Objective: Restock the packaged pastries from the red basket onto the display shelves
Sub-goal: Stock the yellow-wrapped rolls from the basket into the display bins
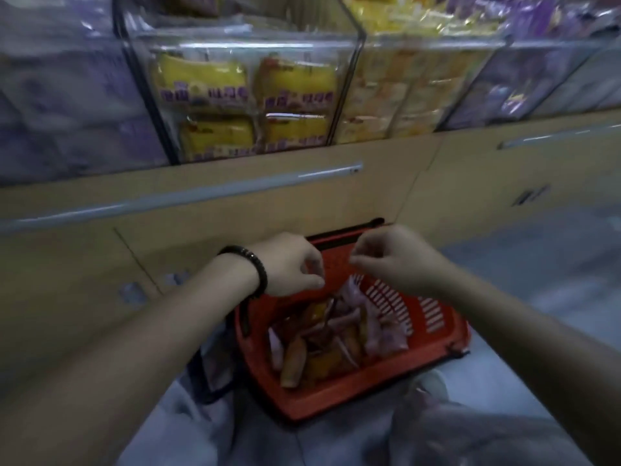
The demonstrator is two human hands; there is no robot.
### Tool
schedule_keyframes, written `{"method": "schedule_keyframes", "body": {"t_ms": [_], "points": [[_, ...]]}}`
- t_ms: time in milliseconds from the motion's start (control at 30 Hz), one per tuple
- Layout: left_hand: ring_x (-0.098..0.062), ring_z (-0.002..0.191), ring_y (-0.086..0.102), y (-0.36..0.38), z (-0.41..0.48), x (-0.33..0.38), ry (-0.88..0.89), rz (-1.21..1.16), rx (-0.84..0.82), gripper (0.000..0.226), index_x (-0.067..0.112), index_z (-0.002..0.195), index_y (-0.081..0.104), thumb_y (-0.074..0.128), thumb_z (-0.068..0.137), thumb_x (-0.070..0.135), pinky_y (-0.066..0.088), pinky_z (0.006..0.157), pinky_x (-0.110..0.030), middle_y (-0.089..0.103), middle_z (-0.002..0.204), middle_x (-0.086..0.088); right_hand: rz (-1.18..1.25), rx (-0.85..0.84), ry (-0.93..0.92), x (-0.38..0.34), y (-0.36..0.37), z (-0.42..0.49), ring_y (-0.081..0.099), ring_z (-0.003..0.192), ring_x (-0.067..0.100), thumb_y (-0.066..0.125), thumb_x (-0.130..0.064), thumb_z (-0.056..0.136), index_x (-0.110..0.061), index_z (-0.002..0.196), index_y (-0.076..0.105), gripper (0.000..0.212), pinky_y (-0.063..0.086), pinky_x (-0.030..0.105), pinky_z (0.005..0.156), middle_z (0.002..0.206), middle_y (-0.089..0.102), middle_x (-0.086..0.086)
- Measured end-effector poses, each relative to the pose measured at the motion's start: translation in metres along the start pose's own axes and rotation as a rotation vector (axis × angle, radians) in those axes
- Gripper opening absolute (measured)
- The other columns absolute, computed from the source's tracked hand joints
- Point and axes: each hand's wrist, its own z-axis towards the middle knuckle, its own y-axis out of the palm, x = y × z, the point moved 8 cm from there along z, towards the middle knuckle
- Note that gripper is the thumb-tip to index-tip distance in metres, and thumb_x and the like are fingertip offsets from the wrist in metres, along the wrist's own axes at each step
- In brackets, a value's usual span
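Two: left hand (pixel 285 264), right hand (pixel 400 260) | fingers (pixel 364 262) loosely curled, seemingly empty | over basket (pixel 353 393)

Red basket (pixel 353 391) with white slotted wall, orange and pale purple packets (pixel 322 341) inside; black bracelet (pixel 255 267); yellow packs (pixel 201 82) with purple lettering far; beige cabinet (pixel 168 213)

Bare forearms (pixel 151 331), black beaded bracelet (pixel 259 269) on left wrist, pale grey-blue trousers (pixel 201 432)
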Motion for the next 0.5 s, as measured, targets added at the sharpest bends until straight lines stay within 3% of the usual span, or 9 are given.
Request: {"method": "schedule_keyframes", "body": {"t_ms": [133, 233, 300, 500], "points": [[-0.018, 0.119, 0.060, 0.036, 0.014, -0.051, -0.164, 0.110, -0.148, 0.037, 0.028, 0.131, 0.066, 0.060, 0.101, 0.049, 0.052, 0.101, -0.034, 0.061, 0.136, 0.003, -0.059, -0.213, 0.154, 0.048, 0.087, 0.017, 0.070, 0.086, 0.011, 0.076, -0.042, 0.090, -0.025, 0.091, 0.077, 0.017, 0.050, 0.027, 0.072, 0.087, 0.076, -0.008], [-0.022, 0.129, 0.054, 0.041, 0.022, -0.062, -0.209, 0.127, -0.269, 0.048, 0.026, 0.143, 0.058, 0.051, 0.104, 0.053, 0.049, 0.105, -0.035, 0.052, 0.148, 0.000, -0.114, -0.366, 0.208, 0.066, 0.147, 0.024, 0.071, 0.095, 0.019, 0.076, -0.044, 0.089, -0.020, 0.097, 0.077, 0.025, 0.043, 0.025, 0.070, 0.094, 0.076, -0.001], [-0.023, 0.133, 0.051, 0.040, 0.026, -0.063, -0.212, 0.127, -0.301, 0.052, 0.025, 0.148, 0.053, 0.049, 0.105, 0.054, 0.047, 0.107, -0.035, 0.049, 0.152, -0.001, -0.067, -0.470, 0.273, 0.076, 0.187, 0.026, 0.069, 0.103, 0.023, 0.073, -0.041, 0.092, -0.018, 0.111, 0.076, 0.030, 0.040, 0.024, 0.074, 0.110, 0.075, 0.006], [-0.024, 0.137, 0.051, 0.043, 0.038, -0.078, -0.240, 0.198, -0.428, 0.057, 0.021, 0.150, 0.052, 0.044, 0.106, 0.056, 0.046, 0.111, -0.037, 0.051, 0.153, -0.003, -0.090, -0.663, 0.317, 0.086, 0.289, 0.046, 0.052, 0.141, 0.031, 0.064, -0.035, 0.101, -0.020, 0.154, 0.051, 0.056, 0.042, 0.033, 0.111, 0.156, 0.052, 0.013]]}}
